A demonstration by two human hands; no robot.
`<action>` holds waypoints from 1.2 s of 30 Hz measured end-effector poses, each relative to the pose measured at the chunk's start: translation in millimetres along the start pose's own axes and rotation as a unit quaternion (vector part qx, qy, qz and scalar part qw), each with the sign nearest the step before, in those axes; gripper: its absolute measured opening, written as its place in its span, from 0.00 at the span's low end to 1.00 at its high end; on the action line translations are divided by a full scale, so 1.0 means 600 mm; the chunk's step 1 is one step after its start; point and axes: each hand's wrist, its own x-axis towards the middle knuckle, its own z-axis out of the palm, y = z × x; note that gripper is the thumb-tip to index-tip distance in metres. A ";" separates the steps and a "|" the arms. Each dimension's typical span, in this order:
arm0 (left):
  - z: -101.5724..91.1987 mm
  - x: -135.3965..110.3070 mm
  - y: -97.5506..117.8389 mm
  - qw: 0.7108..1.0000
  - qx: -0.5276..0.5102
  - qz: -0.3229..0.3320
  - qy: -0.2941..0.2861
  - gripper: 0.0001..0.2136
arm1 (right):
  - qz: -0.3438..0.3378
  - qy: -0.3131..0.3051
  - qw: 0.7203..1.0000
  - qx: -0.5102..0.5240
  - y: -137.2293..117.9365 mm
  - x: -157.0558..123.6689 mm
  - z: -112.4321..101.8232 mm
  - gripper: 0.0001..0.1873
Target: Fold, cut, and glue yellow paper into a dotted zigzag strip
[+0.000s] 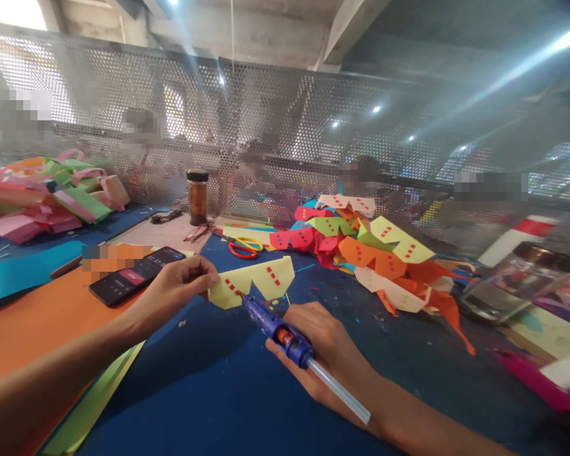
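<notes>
Pinched by its left end in my left hand (190, 282) is a pale yellow paper cutout (240, 285) with a notched lower edge and small red squares in two rows. My right hand (327, 348) is wrapped round a blue hot glue gun (270, 322), whose nozzle is at the cutout's left row of squares; whether it touches cannot be told. A clear glue stick (339, 389) sticks out of the gun's back end. Tiny coloured paper bits (273, 306) lie on the blue table below the cutout.
Similar coloured cutouts (380, 253) are heaped at right, beside a glass jar (503, 278). Scissors (244, 246) and a dark-lidded jar (198, 196) stand beyond my hands. A phone (133, 275) rests on orange paper (42, 316) at left. Folded paper pieces (52, 196) pile behind it.
</notes>
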 end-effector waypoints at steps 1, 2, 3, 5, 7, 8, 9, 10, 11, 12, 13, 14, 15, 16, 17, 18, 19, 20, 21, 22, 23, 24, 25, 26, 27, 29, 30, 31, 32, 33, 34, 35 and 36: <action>0.000 0.000 -0.001 1.000 -0.001 -0.003 0.000 0.11 | 0.002 -0.001 1.000 -0.002 0.000 0.000 0.000 0.11; -0.001 0.001 -0.002 1.000 -0.002 -0.006 -0.001 0.11 | 0.004 -0.001 1.000 -0.003 0.000 -0.001 0.000 0.11; -0.001 0.001 -0.004 1.000 -0.001 -0.008 -0.001 0.11 | 0.005 0.000 1.000 -0.004 0.000 -0.001 -0.001 0.10; -0.002 0.001 -0.008 1.000 -0.002 -0.009 -0.004 0.11 | 0.007 -0.001 1.000 -0.005 0.000 -0.001 -0.001 0.10; -0.002 0.002 -0.010 1.000 -0.006 -0.009 -0.008 0.11 | 0.007 -0.003 1.000 -0.004 0.000 -0.001 -0.002 0.09; -0.002 0.002 -0.011 1.000 -0.008 -0.009 -0.010 0.11 | 0.007 -0.004 1.000 -0.003 -0.001 -0.001 -0.002 0.09; -0.002 0.002 -0.011 1.000 -0.008 -0.010 -0.012 0.11 | 0.006 -0.005 1.000 -0.001 -0.001 -0.001 -0.002 0.09; -0.002 0.001 -0.011 1.000 -0.008 -0.011 -0.014 0.11 | 0.005 -0.004 1.000 0.001 -0.001 0.000 -0.002 0.09; -0.002 0.001 -0.010 1.000 -0.008 -0.012 -0.015 0.11 | 0.004 -0.004 1.000 0.003 -0.001 0.000 -0.002 0.08; -0.002 0.000 -0.009 1.000 -0.007 -0.012 -0.016 0.12 | 0.005 -0.005 1.000 0.006 -0.002 0.001 -0.002 0.08; -0.002 0.000 -0.007 1.000 -0.007 -0.013 -0.017 0.12 | 0.006 -0.006 1.000 0.007 -0.002 0.001 -0.002 0.09; -0.002 -0.001 -0.006 1.000 -0.006 -0.013 -0.018 0.12 | 0.007 -0.008 1.000 0.007 -0.002 0.000 -0.002 0.09; -0.002 -0.001 -0.006 1.000 -0.005 -0.014 -0.020 0.12 | 0.007 -0.009 1.000 0.007 -0.002 0.000 -0.002 0.09; -0.002 -0.001 -0.005 1.000 -0.005 -0.015 -0.022 0.12 | 0.007 -0.010 1.000 0.007 -0.002 -0.001 -0.001 0.08; -0.002 -0.001 -0.005 1.000 -0.006 -0.016 -0.024 0.12 | 0.007 -0.012 1.000 0.008 -0.002 -0.001 -0.001 0.08; -0.002 0.000 -0.005 0.999 -0.008 -0.016 -0.027 0.12 | 0.007 -0.012 1.000 0.007 -0.002 -0.002 -0.001 0.08; -0.002 0.000 -0.005 0.999 -0.010 -0.016 -0.028 0.12 | 0.007 -0.012 1.000 0.008 -0.002 -0.002 -0.001 0.08; -0.002 0.001 -0.005 0.999 -0.013 -0.016 -0.030 0.12 | 0.007 -0.012 1.000 0.008 -0.002 -0.002 -0.001 0.08; -0.001 0.001 -0.005 0.999 -0.014 -0.015 -0.030 0.12 | 0.007 -0.012 1.000 0.008 -0.002 -0.002 -0.001 0.09; -0.001 0.001 -0.004 0.999 -0.015 -0.014 -0.029 0.12 | 0.007 -0.011 1.000 0.008 -0.003 -0.002 -0.001 0.09; -0.001 0.001 -0.004 0.999 -0.015 -0.014 -0.029 0.12 | 0.007 -0.012 1.000 0.007 -0.003 -0.002 -0.001 0.09; -0.001 0.000 -0.004 0.999 -0.016 -0.015 -0.029 0.11 | 0.008 -0.012 1.000 0.006 -0.003 -0.001 0.000 0.09; -0.001 0.000 -0.004 0.999 -0.017 -0.016 -0.030 0.11 | 0.007 -0.012 1.000 0.005 -0.004 -0.001 0.000 0.09; -0.001 -0.001 -0.004 0.999 -0.017 -0.016 -0.032 0.11 | 0.007 -0.012 1.000 0.004 -0.004 -0.001 0.000 0.09; -0.002 -0.001 -0.004 0.999 -0.018 -0.016 -0.032 0.11 | 0.006 -0.012 1.000 0.003 -0.003 -0.001 0.001 0.09; -0.002 -0.001 -0.006 0.999 -0.017 -0.014 -0.032 0.11 | 0.005 -0.012 1.000 0.000 -0.002 -0.002 0.002 0.09; -0.003 -0.001 -0.007 0.999 -0.015 -0.013 -0.031 0.11 | 0.004 -0.012 1.000 -0.001 -0.001 -0.002 0.002 0.09; -0.003 -0.001 -0.007 0.999 -0.013 -0.011 -0.031 0.11 | 0.004 -0.013 1.000 -0.001 0.000 -0.002 0.002 0.10; -0.003 0.000 -0.007 0.999 -0.012 -0.011 -0.031 0.11 | 0.003 -0.012 1.000 -0.001 0.000 -0.002 0.003 0.10; -0.003 0.000 -0.007 0.999 -0.012 -0.011 -0.031 0.11 | 0.001 -0.012 1.000 0.000 0.001 -0.002 0.003 0.10; -0.003 0.001 -0.007 0.999 -0.012 -0.010 -0.030 0.10 | 0.000 -0.010 1.000 0.000 0.001 -0.002 0.004 0.10; -0.003 0.001 -0.007 0.999 -0.012 -0.011 -0.028 0.10 | -0.001 -0.009 1.000 0.001 0.002 -0.002 0.004 0.10; -0.003 0.001 -0.007 1.000 -0.012 -0.011 -0.026 0.10 | 0.000 -0.007 1.000 0.000 0.002 -0.002 0.004 0.10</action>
